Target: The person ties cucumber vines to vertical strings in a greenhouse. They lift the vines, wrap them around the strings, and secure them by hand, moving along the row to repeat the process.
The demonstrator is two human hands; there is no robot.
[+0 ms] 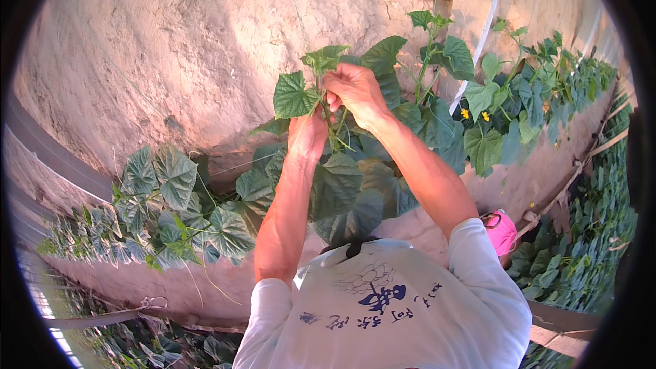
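Observation:
Both my hands are at the upper stem of a cucumber vine (335, 136) in front of a rough earthen wall. My left hand (308, 130) grips the stem from below, its fingertips partly hidden by leaves. Just above and to the right, my right hand (353, 89) has thumb and fingers pinched together at the stem; what lies between them is too small to tell. A broad green leaf (292, 96) stands left of my fingers, and the vine's leafy tip (325, 57) rises above them. A thin green string (294, 2) runs up the wall from the vine's top.
More cucumber vines stand at right (484, 148) with yellow flowers (465, 113), and at left (177, 177). A white strap (479, 48) slants up the earthen wall (179, 36). A pink object (499, 231) lies by my right sleeve. Dense foliage (589, 225) grows beyond the path.

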